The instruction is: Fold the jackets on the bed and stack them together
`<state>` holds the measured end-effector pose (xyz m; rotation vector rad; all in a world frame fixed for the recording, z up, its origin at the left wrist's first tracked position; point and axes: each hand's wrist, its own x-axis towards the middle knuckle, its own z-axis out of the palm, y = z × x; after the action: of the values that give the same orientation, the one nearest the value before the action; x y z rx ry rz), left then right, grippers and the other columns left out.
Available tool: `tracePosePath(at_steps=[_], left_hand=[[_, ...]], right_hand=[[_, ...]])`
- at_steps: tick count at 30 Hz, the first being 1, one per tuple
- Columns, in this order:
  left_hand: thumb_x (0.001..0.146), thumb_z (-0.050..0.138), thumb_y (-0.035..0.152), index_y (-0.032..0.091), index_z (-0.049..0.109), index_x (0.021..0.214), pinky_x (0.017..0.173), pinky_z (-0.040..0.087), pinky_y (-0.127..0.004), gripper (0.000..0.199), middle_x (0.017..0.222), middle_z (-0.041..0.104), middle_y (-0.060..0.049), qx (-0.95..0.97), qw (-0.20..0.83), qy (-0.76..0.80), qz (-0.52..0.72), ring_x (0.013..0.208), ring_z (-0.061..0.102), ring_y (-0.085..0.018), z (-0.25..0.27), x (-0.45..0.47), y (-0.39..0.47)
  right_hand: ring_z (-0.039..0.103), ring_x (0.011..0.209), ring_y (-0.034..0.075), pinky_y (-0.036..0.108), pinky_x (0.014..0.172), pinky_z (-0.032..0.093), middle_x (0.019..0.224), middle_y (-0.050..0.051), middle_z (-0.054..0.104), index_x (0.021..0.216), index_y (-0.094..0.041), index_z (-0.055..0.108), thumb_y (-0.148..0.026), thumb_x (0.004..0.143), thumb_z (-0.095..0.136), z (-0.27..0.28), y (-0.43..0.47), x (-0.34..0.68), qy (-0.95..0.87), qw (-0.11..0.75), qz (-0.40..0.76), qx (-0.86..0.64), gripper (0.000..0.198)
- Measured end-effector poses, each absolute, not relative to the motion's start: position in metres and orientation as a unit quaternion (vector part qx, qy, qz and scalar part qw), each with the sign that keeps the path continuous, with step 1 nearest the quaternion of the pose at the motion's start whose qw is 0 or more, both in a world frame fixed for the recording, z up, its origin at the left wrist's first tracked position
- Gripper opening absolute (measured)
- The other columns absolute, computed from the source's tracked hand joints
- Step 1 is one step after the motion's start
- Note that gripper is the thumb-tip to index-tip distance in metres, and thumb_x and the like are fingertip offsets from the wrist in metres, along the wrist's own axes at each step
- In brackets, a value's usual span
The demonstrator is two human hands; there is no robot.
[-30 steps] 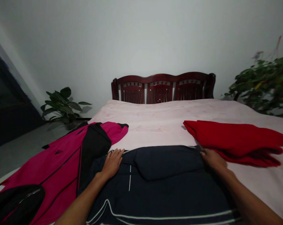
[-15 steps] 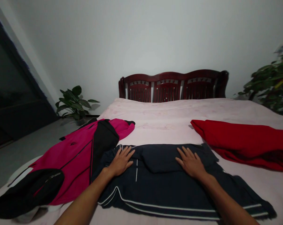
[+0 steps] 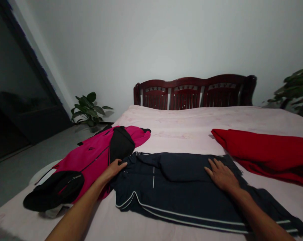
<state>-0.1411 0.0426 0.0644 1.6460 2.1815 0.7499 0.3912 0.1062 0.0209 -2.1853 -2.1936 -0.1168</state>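
Navy track pants (image 3: 186,194) with white piping lie folded across the bed in front of me. My left hand (image 3: 115,168) is at their left end, its thumb on top and its fingers curled at the waist edge, partly hidden. Flat on the upper right part of the pants rests my right hand (image 3: 223,175), fingers spread. A pink and black jacket (image 3: 91,160) lies to the left, close beside my left hand and touching the pants.
Red folded cloth (image 3: 264,154) lies on the right of the pink bed sheet (image 3: 181,130). A dark wooden headboard (image 3: 186,95) stands at the far end. Potted plants are on the floor at left (image 3: 88,108) and at the right edge (image 3: 299,88).
My left hand has moved left from the top of the pants to their waist end, curling its fingers there. My right hand has slid slightly right. The view has turned a little left.
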Motion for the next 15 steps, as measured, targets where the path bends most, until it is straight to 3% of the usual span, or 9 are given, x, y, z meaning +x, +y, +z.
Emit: tracePosePath(at_steps=[6,11,15], left_hand=[[0.088,0.047,0.035,0.021,0.051,0.132,0.079,0.052,-0.030,0.046,0.097,0.070,-0.003,0.594,0.065,0.741,0.305,0.089,0.067,-0.020,0.085,-0.134,0.044],[0.083,0.057,0.022,0.025,0.058,0.122,0.089,0.051,-0.032,0.039,0.107,0.071,-0.003,0.619,0.051,0.748,0.234,0.102,0.067,-0.022,0.091,-0.137,0.046],[0.086,0.050,0.016,0.016,0.055,0.129,0.100,0.045,-0.044,0.043,0.127,0.063,-0.016,0.616,0.012,0.765,0.190,0.118,0.059,-0.029,0.100,-0.115,0.041]], right_hand=[[0.026,0.146,0.029,0.043,0.118,0.023,0.158,0.015,0.031,0.152,-0.012,0.033,-0.053,0.096,0.027,0.027,0.103,0.386,-0.696,0.009,-0.025,-0.717,0.070],[0.027,0.146,0.030,0.044,0.117,0.024,0.158,0.016,0.031,0.152,-0.011,0.032,-0.051,0.097,0.024,0.041,0.096,0.377,-0.669,-0.009,0.001,-0.743,0.069],[0.032,0.143,0.033,0.048,0.114,0.028,0.155,0.017,0.036,0.150,-0.011,0.037,-0.047,0.096,0.025,0.054,0.078,0.368,-0.668,-0.014,0.017,-0.744,0.066]])
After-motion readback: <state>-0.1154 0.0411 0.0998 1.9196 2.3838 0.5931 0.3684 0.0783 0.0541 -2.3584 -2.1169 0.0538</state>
